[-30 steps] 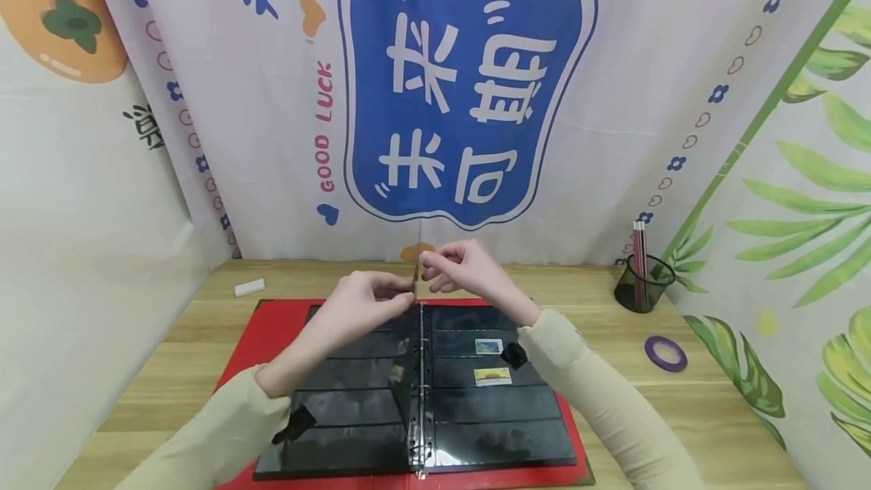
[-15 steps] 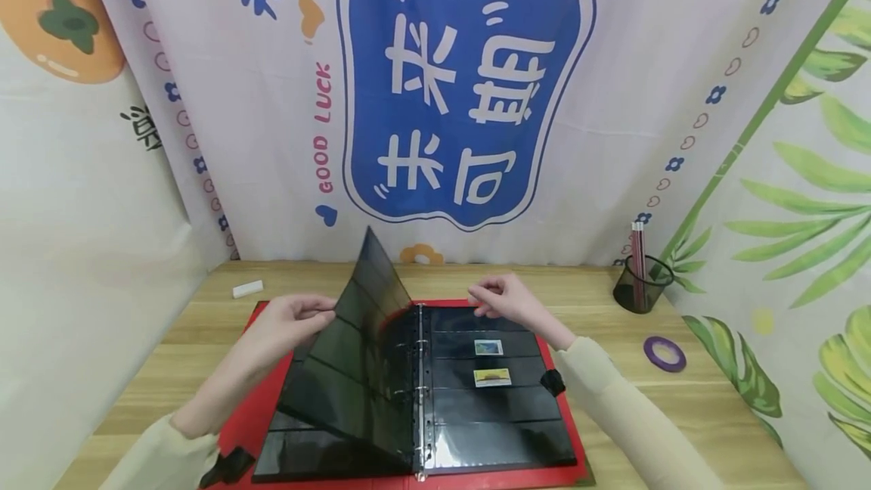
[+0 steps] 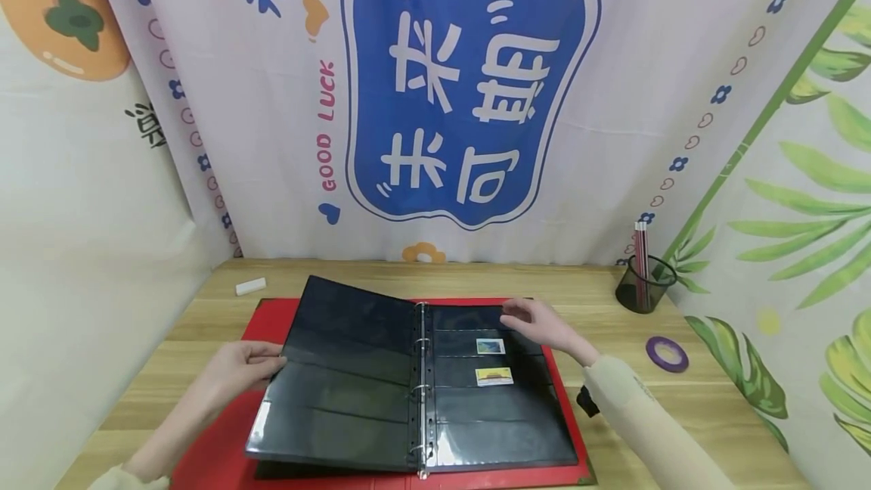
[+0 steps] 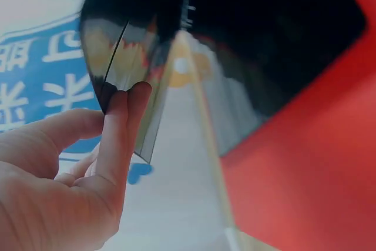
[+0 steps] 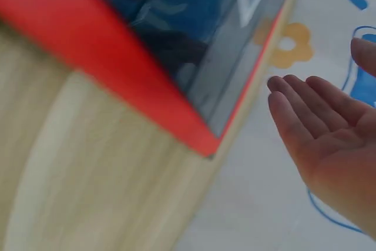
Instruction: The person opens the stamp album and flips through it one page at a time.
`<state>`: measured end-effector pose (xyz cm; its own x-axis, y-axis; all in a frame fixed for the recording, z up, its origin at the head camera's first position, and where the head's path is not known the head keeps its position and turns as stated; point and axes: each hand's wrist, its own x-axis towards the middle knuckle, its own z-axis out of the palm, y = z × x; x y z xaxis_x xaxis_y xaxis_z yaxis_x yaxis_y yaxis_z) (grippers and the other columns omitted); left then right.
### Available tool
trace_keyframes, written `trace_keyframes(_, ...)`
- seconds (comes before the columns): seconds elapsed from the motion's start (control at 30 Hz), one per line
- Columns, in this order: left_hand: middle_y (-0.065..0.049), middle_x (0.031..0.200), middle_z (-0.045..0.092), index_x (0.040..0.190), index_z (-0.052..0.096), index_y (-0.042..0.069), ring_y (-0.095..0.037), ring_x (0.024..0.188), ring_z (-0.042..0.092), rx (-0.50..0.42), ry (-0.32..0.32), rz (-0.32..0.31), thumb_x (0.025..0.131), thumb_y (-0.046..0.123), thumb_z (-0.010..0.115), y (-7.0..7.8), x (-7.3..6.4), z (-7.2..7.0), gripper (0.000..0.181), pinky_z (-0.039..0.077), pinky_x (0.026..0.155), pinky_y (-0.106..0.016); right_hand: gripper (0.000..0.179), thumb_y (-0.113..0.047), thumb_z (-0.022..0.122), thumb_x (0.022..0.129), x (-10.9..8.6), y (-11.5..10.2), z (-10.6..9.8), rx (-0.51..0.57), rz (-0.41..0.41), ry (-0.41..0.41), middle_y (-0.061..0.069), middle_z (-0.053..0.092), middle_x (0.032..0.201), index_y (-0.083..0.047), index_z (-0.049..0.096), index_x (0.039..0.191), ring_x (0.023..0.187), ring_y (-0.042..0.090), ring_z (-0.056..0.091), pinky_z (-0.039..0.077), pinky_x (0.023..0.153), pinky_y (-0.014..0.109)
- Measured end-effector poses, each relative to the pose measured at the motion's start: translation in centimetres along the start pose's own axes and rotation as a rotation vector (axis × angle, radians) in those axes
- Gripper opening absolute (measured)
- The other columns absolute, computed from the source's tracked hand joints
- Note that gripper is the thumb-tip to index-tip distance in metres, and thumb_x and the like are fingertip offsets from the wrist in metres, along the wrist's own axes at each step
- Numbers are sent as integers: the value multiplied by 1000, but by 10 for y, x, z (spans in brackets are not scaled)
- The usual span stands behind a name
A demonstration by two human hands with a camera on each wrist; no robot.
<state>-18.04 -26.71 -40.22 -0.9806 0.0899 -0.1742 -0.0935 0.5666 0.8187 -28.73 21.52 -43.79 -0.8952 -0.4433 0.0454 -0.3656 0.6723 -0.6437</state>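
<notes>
A red ring-bound stamp album [image 3: 224,414] lies open on the table. My left hand [image 3: 238,369] pinches the outer edge of a black pocket page [image 3: 347,369], which is tilted over the left side; the left wrist view shows thumb and fingers [image 4: 117,139] on the page's edge. On the right page [image 3: 503,414] sit a blue stamp [image 3: 490,346] and, below it, a yellow stamp [image 3: 494,376]. Over that page's upper right corner is my right hand [image 3: 540,324], holding nothing, its fingers [image 5: 317,110] loosely extended in the right wrist view.
Back right on the wooden table [image 3: 612,392] stands a black mesh pen cup [image 3: 643,289] with pencils. A purple tape roll [image 3: 667,354] lies in front of it. A white eraser-like block [image 3: 250,286] is at the back left. A printed curtain hangs behind.
My left hand has turned the black page from upright over to the left and down. My right hand has let go of the page and moved right.
</notes>
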Motion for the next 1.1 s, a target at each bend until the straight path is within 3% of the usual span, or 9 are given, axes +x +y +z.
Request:
trace_keyframes(0.23, -34, 114, 68, 125, 52, -24, -28, 97, 73, 25, 12, -30, 92, 10, 67, -28, 11, 7, 50, 62, 74, -33, 55, -32, 58, 100, -5, 19, 5, -79, 18, -53, 21, 56, 142, 4, 50, 141, 129, 37, 56, 46, 108, 53)
trace_keyframes(0.4, -31, 114, 69, 124, 57, -18, -33, 100, 71, 165, 33, -59, 87, 19, 74, -38, 16, 14, 54, 61, 77, -38, 60, -33, 61, 99, -7, 29, 8, -165, -11, -67, 20, 50, 149, 1, 45, 146, 135, 38, 51, 42, 111, 56)
trace_keyframes(0.57, -28, 107, 70, 121, 60, -16, -35, 96, 70, 265, 89, -39, 83, 18, 78, -40, 18, 22, 54, 60, 78, -41, 75, -42, 66, 93, -7, 38, 10, -214, 4, -88, 20, 39, 157, -2, 39, 151, 143, 41, 39, 35, 115, 59)
trace_keyframes(0.8, -22, 99, 71, 121, 60, -15, -25, 82, 67, 403, 193, 83, 77, 8, 82, -41, 22, 38, 54, 61, 73, -40, 95, -49, 74, 85, -6, 47, 10, -253, 42, -112, 20, 23, 164, 0, 31, 154, 150, 43, 26, 28, 118, 62)
trace_keyframes(0.97, -32, 117, 66, 126, 56, -16, -43, 104, 65, 492, 202, 161, 75, 7, 83, -45, 26, 47, 62, 59, 83, -51, 100, -49, 77, 81, -8, 50, 9, -259, 39, -114, 22, 22, 164, 2, 30, 154, 150, 44, 25, 28, 118, 62)
trace_keyframes(1.1, -34, 134, 56, 135, 51, -15, -51, 124, 55, 537, 179, 280, 78, 13, 82, -52, 29, 54, 71, 55, 92, -56, 104, -51, 77, 80, -9, 56, 9, -262, 41, -113, 23, 20, 164, 2, 28, 154, 150, 44, 24, 29, 118, 60)
